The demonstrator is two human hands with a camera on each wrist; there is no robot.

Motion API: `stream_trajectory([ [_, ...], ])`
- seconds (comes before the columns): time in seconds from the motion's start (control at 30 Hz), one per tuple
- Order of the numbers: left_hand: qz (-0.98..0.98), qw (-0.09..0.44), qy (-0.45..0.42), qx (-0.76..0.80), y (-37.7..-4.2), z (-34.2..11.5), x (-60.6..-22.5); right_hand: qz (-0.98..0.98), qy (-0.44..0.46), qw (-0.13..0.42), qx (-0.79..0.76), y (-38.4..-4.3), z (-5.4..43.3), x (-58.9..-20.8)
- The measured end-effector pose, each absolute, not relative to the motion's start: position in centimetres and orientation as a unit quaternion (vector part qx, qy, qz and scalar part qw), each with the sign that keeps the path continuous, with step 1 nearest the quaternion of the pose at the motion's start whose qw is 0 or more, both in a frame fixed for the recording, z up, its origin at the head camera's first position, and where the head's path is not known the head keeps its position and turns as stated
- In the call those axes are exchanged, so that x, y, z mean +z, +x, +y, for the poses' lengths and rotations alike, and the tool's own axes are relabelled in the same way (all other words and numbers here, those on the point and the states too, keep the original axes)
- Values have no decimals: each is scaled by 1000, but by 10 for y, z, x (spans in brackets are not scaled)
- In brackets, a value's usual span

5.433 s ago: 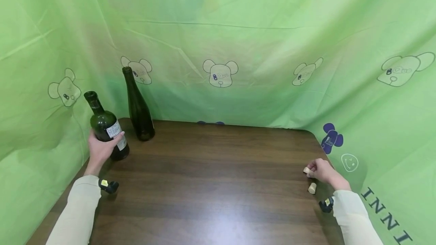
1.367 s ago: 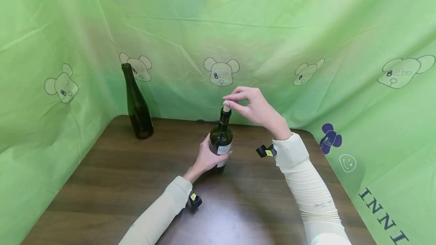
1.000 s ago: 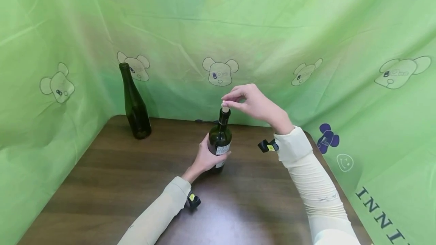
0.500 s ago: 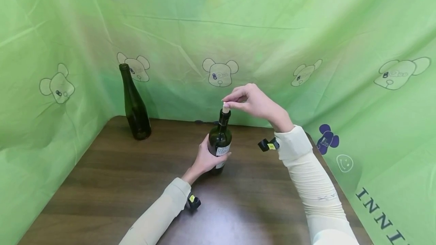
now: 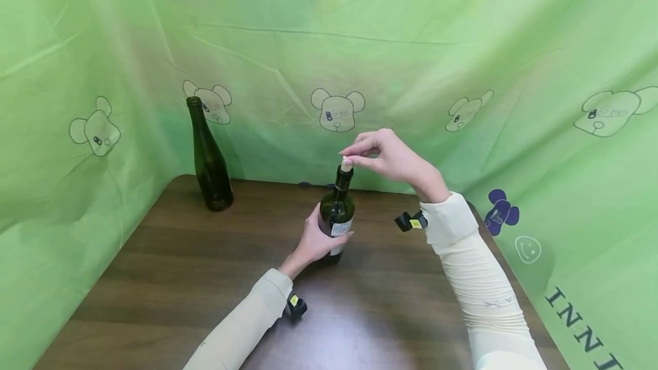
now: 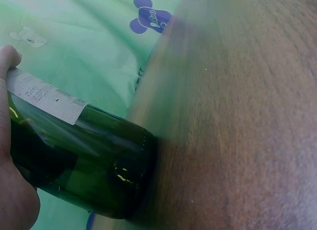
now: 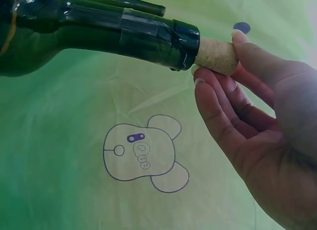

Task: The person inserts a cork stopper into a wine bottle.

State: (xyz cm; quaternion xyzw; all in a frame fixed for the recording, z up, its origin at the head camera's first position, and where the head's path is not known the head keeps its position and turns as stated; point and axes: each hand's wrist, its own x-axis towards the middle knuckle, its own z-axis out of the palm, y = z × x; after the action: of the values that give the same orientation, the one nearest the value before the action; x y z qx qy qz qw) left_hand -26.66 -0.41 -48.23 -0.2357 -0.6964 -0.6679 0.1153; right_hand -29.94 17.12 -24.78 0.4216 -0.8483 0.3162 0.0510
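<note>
A dark green wine bottle (image 5: 336,205) with a white label stands upright near the table's middle. My left hand (image 5: 317,242) grips its body, thumb across the label; the left wrist view shows the bottle's base (image 6: 119,175) at the tabletop. Above it, my right hand (image 5: 396,159) pinches a pale cork (image 7: 217,56) between thumb and fingers. In the right wrist view, the cork's lower end sits in the bottle mouth (image 7: 190,44), and most of its length stands out beyond the rim.
A taller, slimmer green bottle (image 5: 212,170) stands at the table's back left corner, without a cork. Green printed cloth (image 5: 267,73) hangs behind and along both sides of the brown wooden table (image 5: 205,278). My right sleeve (image 5: 483,278) covers part of the table's right side.
The bottle has come from the left side to the middle in my left hand. My right hand has brought a cork from the right edge to its mouth. Both hands stay nearly still lately.
</note>
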Motion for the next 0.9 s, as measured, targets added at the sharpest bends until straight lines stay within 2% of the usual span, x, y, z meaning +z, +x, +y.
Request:
stream_trajectory([
  [0.33,-698,133,-240,-661,-269,-10,-480,-837,426,71,337,-298,167,-252],
  [0.7,-710,125,-233,-653,-266,-5,-482,-848,416,68,322,-293,170,-251],
  [0.9,-710,137,-231,-651,-264,-4,-482,-848,418,67,319,-292,169,-251],
])
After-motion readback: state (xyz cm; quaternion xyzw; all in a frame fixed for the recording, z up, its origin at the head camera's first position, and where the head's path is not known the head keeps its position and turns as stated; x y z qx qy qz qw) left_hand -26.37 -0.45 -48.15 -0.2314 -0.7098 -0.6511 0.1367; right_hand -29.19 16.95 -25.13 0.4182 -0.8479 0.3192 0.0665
